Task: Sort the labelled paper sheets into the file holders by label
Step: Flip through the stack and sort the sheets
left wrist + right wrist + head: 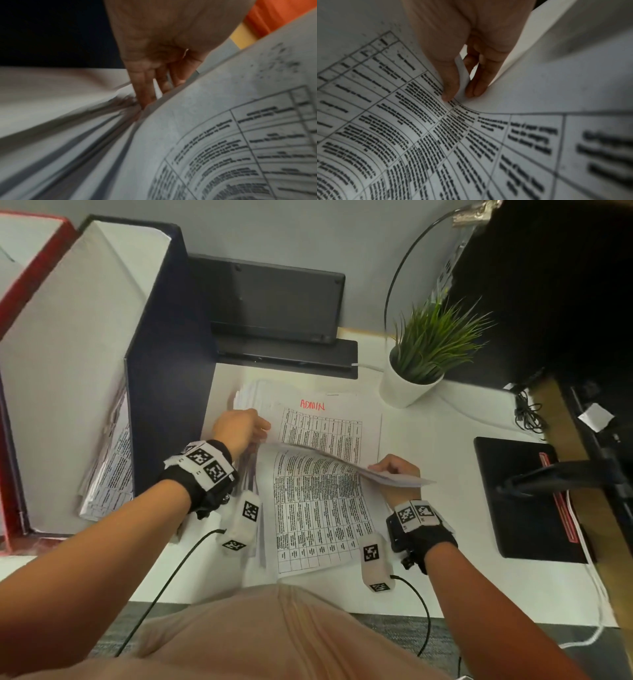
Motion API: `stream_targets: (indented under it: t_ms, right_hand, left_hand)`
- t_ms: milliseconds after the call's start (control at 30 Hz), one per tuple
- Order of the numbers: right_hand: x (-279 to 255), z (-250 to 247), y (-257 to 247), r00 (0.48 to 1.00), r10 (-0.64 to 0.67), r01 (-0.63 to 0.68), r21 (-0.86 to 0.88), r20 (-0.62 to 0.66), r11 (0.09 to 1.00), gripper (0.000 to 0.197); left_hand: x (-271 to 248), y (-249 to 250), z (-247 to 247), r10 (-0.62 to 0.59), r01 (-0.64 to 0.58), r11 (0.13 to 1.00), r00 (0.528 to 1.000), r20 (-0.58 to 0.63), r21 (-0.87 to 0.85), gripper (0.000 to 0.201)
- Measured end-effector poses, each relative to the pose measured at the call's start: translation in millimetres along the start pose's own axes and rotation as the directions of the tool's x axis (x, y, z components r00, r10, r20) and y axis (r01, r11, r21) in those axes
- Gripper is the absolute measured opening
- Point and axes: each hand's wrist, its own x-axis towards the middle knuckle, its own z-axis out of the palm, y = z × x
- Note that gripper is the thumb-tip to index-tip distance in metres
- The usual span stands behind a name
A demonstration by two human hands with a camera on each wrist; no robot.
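A stack of printed paper sheets (318, 508) lies on the white desk (445, 577). Its upper sheets are bent up off the pile, and under them shows a sheet (329, 426) marked "ADMIN" in red. My left hand (239, 429) grips the raised sheets at their left edge, with its fingers (145, 94) tucked between the sheet edges. My right hand (397, 470) pinches the right corner of the raised sheets (461, 75) between thumb and fingers. A navy file holder (164, 344) stands at the left with sheets (109, 474) in it. A red file holder (30, 275) stands beyond it.
A potted green plant (421, 361) stands just right of the stack's far end. A black device (274, 302) sits at the back against the wall. To the right are a black pad (520, 501), cables (529, 416) and a dark monitor arm (561, 474).
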Motion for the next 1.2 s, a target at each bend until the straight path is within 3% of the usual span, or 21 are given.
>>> stream_targets:
  t_ms: [100, 200, 300, 400, 533, 567, 633, 667, 767, 833, 900, 967, 1000, 1100, 1200]
  right_hand:
    - [-4.3, 0.7, 1.6, 0.997, -0.076, 0.078, 0.101, -0.024, 0.992, 0.038]
    - [-2.8, 1.2, 3.0, 0.994, -0.109, 0.111, 0.091, -0.021, 0.990, 0.042]
    - [-3.2, 1.8, 6.5, 0.993, -0.115, 0.118, 0.078, -0.032, 0.990, 0.039]
    - [-2.8, -0.3, 5.3, 0.995, -0.102, 0.103, 0.064, -0.015, 0.993, 0.030]
    - [-4.7, -2.1, 2.7, 0.994, -0.102, 0.104, 0.087, -0.028, 0.991, 0.020]
    - [-3.1, -3.0, 5.6, 0.993, -0.105, 0.110, 0.105, -0.056, 0.988, 0.023]
    - [-0.8, -4.1, 6.0, 0.999, 0.020, -0.005, 0.276, -0.049, 0.961, 0.031]
    - [1.3, -4.4, 6.9, 0.998, 0.063, -0.050, 0.312, -0.031, 0.949, 0.032]
    - [0.8, -2.2, 8.1, 0.998, -0.004, 0.019, 0.238, -0.064, 0.971, 0.036]
    - [-3.4, -2.0, 10.6, 0.993, -0.009, 0.028, 0.171, -0.114, 0.985, 0.040]
    - [7.4, 3.4, 8.9, 0.988, 0.040, -0.030, 0.072, -0.152, 0.997, 0.035]
    - [13.3, 8.4, -3.0, 0.958, 0.234, -0.263, -0.180, -0.165, 0.948, 0.016]
    - [14.8, 8.5, -5.4, 0.939, 0.275, -0.324, -0.266, -0.207, 0.908, 0.025]
    - [6.1, 1.5, -2.1, 0.986, 0.051, -0.054, -0.019, -0.156, 0.998, 0.031]
    - [1.1, -8.3, -2.7, 0.992, 0.080, -0.059, 0.196, -0.101, 0.979, 0.036]
  left_hand:
    - [8.1, 0.8, 1.0, -0.030, 0.038, 0.963, 0.999, -0.035, 0.267, 0.021]
    - [8.4, 2.8, 3.4, -0.058, 0.054, 0.842, 0.998, -0.011, 0.537, 0.029]
    - [6.2, 7.6, 9.3, -0.084, 0.066, 0.769, 0.996, -0.001, 0.636, 0.043]
    - [5.4, 7.7, 14.6, -0.006, -0.013, 0.751, 1.000, 0.027, 0.660, 0.035]
    - [-1.6, 2.2, 12.6, 0.122, -0.129, 0.858, 0.991, 0.046, 0.497, 0.013]
    - [-5.7, 1.3, 11.5, 0.148, -0.157, 0.864, 0.987, 0.056, 0.478, 0.015]
    - [-10.7, -3.0, 10.3, 0.212, -0.226, 0.838, 0.974, 0.085, 0.497, 0.033]
    - [-13.4, -5.0, 9.7, 0.267, -0.271, 0.819, 0.960, 0.084, 0.505, 0.029]
    - [-22.6, -11.1, 7.5, 0.524, -0.470, 0.739, 0.851, 0.027, 0.482, 0.024]
    - [-27.6, -13.7, 6.0, 0.603, -0.555, 0.722, 0.798, 0.020, 0.413, 0.025]
    - [-29.9, -17.3, 7.0, 0.557, -0.542, 0.807, 0.830, 0.001, 0.236, 0.022]
    - [-32.1, -19.1, 8.1, 0.450, -0.449, 0.893, 0.893, 0.000, 0.038, 0.024]
    - [-33.0, -20.1, 8.7, 0.413, -0.411, 0.910, 0.911, 0.013, -0.051, 0.026]
    - [-35.3, -20.9, 9.8, 0.351, -0.320, 0.916, 0.931, 0.096, -0.241, 0.033]
    - [-33.8, -18.2, 6.3, 0.251, -0.202, 0.944, 0.952, 0.174, -0.260, 0.034]
